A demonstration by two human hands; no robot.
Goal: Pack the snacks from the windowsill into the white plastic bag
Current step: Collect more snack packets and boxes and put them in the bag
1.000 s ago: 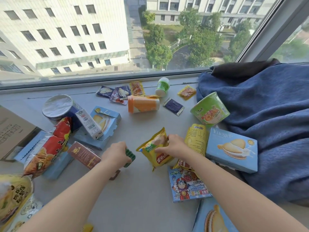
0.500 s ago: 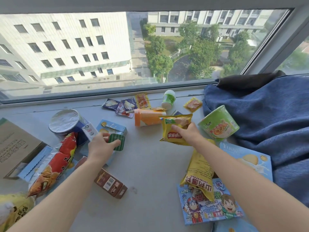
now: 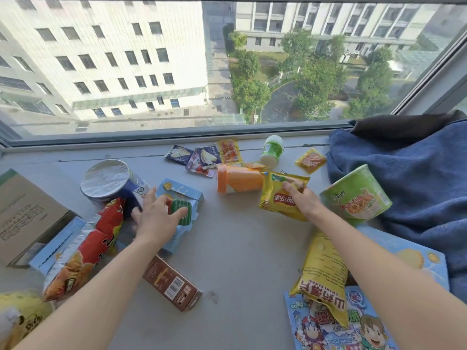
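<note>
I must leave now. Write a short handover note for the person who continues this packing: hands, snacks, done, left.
Left hand: grips a small green packet over the open light blue box.
Right hand: grips a yellow chip packet beside the orange bottle.
The other snacks, such as the green noodle cup and brown box, lie on the windowsill.
White bag: not in view.
Done: nothing visibly packed.
Left: find the bag, pack everything.

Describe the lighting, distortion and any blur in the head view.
Head view: bright daylight through the window lights the windowsill evenly, with soft shadows; glare whitens the foil lid of the blue tub; wide-angle distortion bends the window frame and stretches both forearms; the left hand and right hand look slightly soft, the small print unreadable.
</note>
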